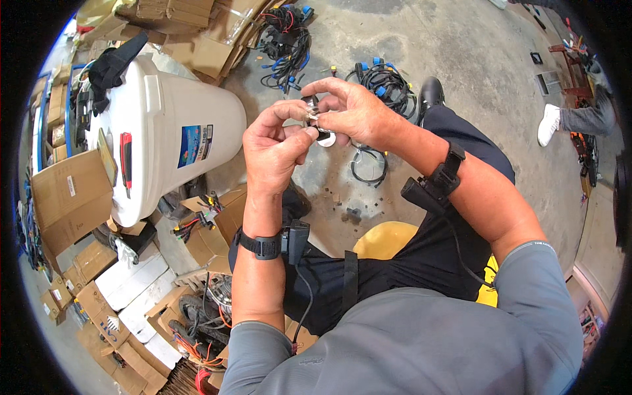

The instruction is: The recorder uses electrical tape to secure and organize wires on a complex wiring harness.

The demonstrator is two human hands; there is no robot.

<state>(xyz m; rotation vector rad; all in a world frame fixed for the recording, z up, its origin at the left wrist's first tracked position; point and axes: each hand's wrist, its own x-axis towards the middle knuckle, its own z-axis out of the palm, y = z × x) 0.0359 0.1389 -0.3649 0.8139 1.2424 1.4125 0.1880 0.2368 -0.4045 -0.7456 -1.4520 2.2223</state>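
Note:
Both hands meet over the floor, in front of my lap. A small part [311, 113], dark and silvery with pale bits, sits between my fingertips, partly hidden. My left hand [272, 145] grips it from the left with bent fingers. My right hand [352, 115] holds it from the right, thumb pressed toward the middle. A white round piece [326, 139] shows just below it; I cannot tell whether they are joined.
A big white plastic tub [184, 112] stands at left amid cardboard boxes [72, 197]. Cable coils [286, 49] lie on the concrete floor [421, 39]. I sit on a yellow seat [382, 240]. Another person's white shoe [548, 125] is at right.

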